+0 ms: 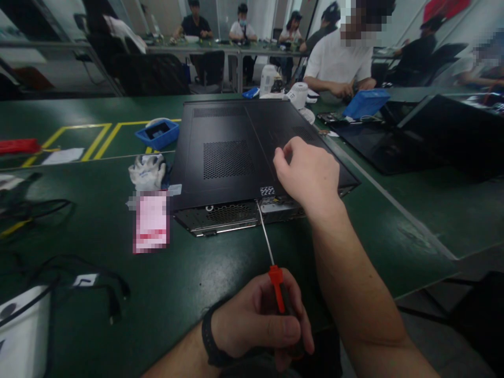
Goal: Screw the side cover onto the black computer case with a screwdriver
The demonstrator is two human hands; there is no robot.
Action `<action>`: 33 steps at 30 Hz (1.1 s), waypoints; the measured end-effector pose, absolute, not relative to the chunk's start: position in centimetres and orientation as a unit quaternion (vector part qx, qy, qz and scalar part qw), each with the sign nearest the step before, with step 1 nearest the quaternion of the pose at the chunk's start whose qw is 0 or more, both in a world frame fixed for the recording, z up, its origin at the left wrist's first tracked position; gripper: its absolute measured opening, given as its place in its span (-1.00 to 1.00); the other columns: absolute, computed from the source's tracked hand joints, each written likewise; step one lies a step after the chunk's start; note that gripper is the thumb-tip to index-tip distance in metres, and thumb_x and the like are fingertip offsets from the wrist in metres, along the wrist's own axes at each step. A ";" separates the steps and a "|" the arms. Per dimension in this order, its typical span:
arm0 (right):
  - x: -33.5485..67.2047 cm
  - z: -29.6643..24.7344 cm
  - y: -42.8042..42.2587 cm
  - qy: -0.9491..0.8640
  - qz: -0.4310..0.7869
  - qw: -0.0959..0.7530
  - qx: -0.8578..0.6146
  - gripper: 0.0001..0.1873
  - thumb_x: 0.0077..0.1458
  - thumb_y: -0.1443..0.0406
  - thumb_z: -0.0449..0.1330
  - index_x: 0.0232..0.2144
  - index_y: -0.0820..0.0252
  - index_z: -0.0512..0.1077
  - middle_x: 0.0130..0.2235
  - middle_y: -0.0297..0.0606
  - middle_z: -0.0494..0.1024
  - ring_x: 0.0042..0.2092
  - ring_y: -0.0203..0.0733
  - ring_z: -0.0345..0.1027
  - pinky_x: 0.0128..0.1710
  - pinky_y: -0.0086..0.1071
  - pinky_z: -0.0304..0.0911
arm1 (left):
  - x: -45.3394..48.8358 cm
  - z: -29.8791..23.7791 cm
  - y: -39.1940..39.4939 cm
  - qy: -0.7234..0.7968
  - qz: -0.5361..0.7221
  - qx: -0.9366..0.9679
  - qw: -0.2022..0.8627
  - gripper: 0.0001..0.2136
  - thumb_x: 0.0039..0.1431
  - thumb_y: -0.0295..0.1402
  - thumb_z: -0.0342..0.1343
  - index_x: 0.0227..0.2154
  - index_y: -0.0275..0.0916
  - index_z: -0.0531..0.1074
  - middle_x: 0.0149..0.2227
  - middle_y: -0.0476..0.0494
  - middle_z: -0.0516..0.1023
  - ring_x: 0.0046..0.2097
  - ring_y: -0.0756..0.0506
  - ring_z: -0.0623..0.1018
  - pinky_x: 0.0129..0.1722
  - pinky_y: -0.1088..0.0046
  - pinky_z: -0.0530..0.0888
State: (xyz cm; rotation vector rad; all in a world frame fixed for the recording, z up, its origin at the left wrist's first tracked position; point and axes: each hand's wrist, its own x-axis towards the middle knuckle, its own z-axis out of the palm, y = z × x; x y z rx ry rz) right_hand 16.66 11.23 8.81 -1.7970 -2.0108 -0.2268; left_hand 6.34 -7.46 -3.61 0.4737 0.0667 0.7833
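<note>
A black computer case (236, 152) lies flat on the green table, its metal rear panel (232, 216) facing me. My left hand (262, 320), wearing a black wristband, is closed round the red-and-black handle of a long screwdriver (271, 262). The screwdriver's thin shaft reaches up to the top edge of the rear panel. My right hand (309, 176) rests on the case lid near its right rear corner, fingers curled and pressed on the lid, nothing visible in them.
A blue parts tray (157, 134), a bundled white glove (148, 170) and a pink card (151, 220) lie left of the case. Black cables (79, 278) trail at the near left. A seated person in white works at the far right beside another black case (444, 136).
</note>
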 end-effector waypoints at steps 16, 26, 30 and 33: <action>16.6 8.8 11.2 -0.722 -0.078 0.212 -0.654 -0.62 0.32 0.10 0.04 -0.17 0.19 0.56 -0.24 -0.01 0.66 -0.20 0.04 0.50 -0.21 -0.20 0.27 | 6.2 -2.9 -7.3 0.068 0.369 0.247 0.893 -0.67 0.08 -0.23 0.45 -0.26 -0.33 0.48 -0.37 -0.07 0.57 -0.56 0.11 0.51 -0.63 0.70 0.43; 16.7 8.8 11.3 -0.724 -0.078 0.214 -0.651 -0.60 0.31 0.07 0.03 -0.18 0.19 0.57 -0.25 -0.02 0.66 -0.24 0.02 0.50 -0.22 -0.20 0.28 | 6.3 -3.0 -7.3 0.050 0.377 0.247 0.891 -0.74 0.15 -0.30 0.39 -0.27 -0.32 0.44 -0.34 -0.14 0.64 -0.59 0.10 0.51 -0.63 0.67 0.45; 16.7 8.8 11.2 -0.725 -0.079 0.214 -0.650 -0.59 0.31 0.07 0.03 -0.18 0.20 0.57 -0.25 -0.03 0.66 -0.25 0.01 0.50 -0.23 -0.21 0.28 | 6.1 -2.7 -7.3 0.048 0.365 0.215 0.905 -0.71 0.11 -0.33 0.41 -0.20 -0.33 0.49 -0.33 -0.14 0.63 -0.52 0.07 0.55 -0.58 0.65 0.49; 16.6 8.9 11.2 -0.724 -0.078 0.213 -0.651 -0.59 0.31 0.07 0.03 -0.17 0.20 0.57 -0.25 -0.02 0.66 -0.24 0.01 0.50 -0.23 -0.21 0.28 | 5.9 -2.5 -7.3 0.051 0.357 0.213 0.908 -0.68 0.06 -0.34 0.45 -0.18 -0.36 0.54 -0.31 -0.15 0.62 -0.47 0.07 0.57 -0.53 0.66 0.52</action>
